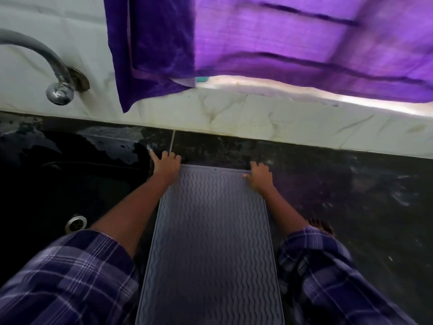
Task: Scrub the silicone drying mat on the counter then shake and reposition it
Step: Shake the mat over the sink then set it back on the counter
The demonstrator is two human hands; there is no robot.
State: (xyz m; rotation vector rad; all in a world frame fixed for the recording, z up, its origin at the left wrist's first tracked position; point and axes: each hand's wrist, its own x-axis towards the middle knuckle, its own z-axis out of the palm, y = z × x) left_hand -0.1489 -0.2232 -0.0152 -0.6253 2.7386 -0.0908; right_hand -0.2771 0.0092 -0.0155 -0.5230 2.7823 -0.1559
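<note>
A grey silicone drying mat [212, 233] with wavy ridges lies lengthwise on the dark counter [339, 195], running from the near edge toward the wall. My left hand [166, 165] holds the mat's far left corner, with one finger stretched toward the sink. At the far right corner my right hand [259, 176] grips the mat's edge, thumb on top. Both forearms in plaid sleeves run along the mat's long sides.
A black sink [70, 188] with a metal drain [76, 222] sits directly left of the mat. A chrome tap [56, 83] comes out of the white wall above it. Purple curtains [257, 43] hang over the window ledge behind the counter.
</note>
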